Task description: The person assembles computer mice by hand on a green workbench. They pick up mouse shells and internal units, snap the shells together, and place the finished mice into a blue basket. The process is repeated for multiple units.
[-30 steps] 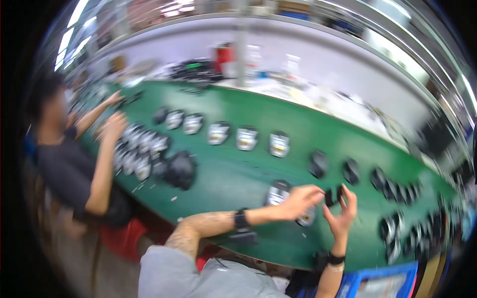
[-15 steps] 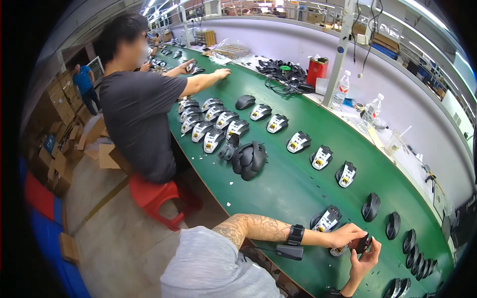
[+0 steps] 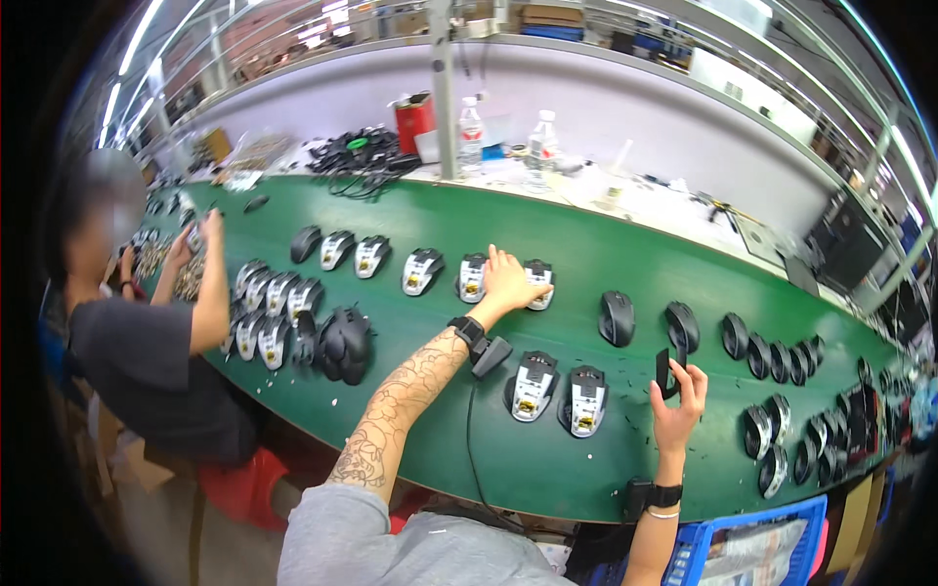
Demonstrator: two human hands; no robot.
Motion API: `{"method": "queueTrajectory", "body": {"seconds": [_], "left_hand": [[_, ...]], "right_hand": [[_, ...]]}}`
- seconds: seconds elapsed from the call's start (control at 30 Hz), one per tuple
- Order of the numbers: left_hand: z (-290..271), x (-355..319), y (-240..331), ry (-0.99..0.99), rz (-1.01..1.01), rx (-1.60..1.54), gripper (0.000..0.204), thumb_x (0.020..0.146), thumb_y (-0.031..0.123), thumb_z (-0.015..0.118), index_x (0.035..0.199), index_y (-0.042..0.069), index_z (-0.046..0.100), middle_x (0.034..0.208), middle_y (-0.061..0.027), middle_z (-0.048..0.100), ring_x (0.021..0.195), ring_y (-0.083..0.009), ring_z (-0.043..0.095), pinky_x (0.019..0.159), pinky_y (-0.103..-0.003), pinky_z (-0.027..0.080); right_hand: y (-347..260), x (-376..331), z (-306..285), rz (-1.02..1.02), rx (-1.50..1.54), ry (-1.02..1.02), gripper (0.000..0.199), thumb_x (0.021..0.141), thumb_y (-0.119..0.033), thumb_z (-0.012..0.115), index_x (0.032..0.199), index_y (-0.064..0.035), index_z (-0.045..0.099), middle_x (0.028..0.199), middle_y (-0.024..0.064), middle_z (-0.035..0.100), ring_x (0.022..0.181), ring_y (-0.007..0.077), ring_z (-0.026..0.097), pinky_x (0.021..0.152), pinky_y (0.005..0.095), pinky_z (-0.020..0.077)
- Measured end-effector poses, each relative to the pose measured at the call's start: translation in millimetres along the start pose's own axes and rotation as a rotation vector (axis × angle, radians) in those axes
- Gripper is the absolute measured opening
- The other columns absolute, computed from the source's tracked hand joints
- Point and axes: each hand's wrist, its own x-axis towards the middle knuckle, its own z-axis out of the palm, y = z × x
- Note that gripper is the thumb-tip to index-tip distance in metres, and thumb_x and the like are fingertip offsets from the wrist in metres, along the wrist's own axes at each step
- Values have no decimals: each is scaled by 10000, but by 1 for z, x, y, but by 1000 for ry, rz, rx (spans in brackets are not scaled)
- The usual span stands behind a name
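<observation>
- In the head view, I see my left hand stretched out far over the table, palm down, with its fingers spread wide.
- It is over two half-built mice, the left mouse and the right mouse. The thumb points across the right one. I cannot tell if the hand touches them.
- My right hand is up near the right side. Its thumb and fingers pinch a black piece, which stands on end above the table.
- Between my arms, two more open mice lie side by side, one with its yellow part to the left and one to the right. They are nearer to me than the left hand is.
- Past the right hand sit two black mice, a near one and one more to the left.
- Green table shows between the two close mice and the front edge, so I have room there. A wide green strip also runs behind the back row.
- The back edge meets a white shelf with bottles on it.
- At the front edge, a blue basket sits by my right arm. A black cord hangs by my left arm.
- A co-worker is at the far left, beyond a pile of black shells.
</observation>
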Motion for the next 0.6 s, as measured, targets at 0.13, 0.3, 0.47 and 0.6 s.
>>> {"method": "queueTrajectory", "body": {"seconds": [0.13, 0.3, 0.47, 0.6], "left_hand": [[16, 9, 21, -115, 31, -22, 988, 690, 595, 647, 1281, -142, 356, 1377, -274, 335, 1367, -395, 142, 1099, -454, 197], [6, -6, 45, -12, 108, -379, 742, 609, 271, 770, 1170, -50, 405, 1183, -208, 504, 1128, -338, 486, 939, -399, 417], [-18, -52, 38, -232, -34, -1079, 569, 713, 243, 737, 1158, 19, 462, 1113, -136, 577, 1019, -258, 575, 858, -390, 474], [-32, -93, 27, -671, -288, -2191, 357, 913, 274, 532, 1182, 41, 495, 1164, -92, 570, 1055, -221, 568, 899, -398, 477]], "right_hand": [[2, -1, -4, -52, -91, 18, 376, 708, -72, 705, 1076, -40, 632, 1057, 128, 487, 923, 261, 543, 781, 335, 454], [6, -1, 0, -21, -65, 24, 342, 710, -60, 696, 1048, -30, 652, 1103, 120, 497, 872, 235, 571, 748, 334, 486], [6, -1, 3, -46, -122, 0, 462, 714, -38, 700, 1165, -65, 603, 1165, 116, 480, 874, 225, 569, 757, 329, 497], [5, -3, 6, -38, -182, -21, 576, 718, -30, 705, 1263, -109, 539, 1217, 117, 461, 895, 226, 561, 756, 336, 495]]}}
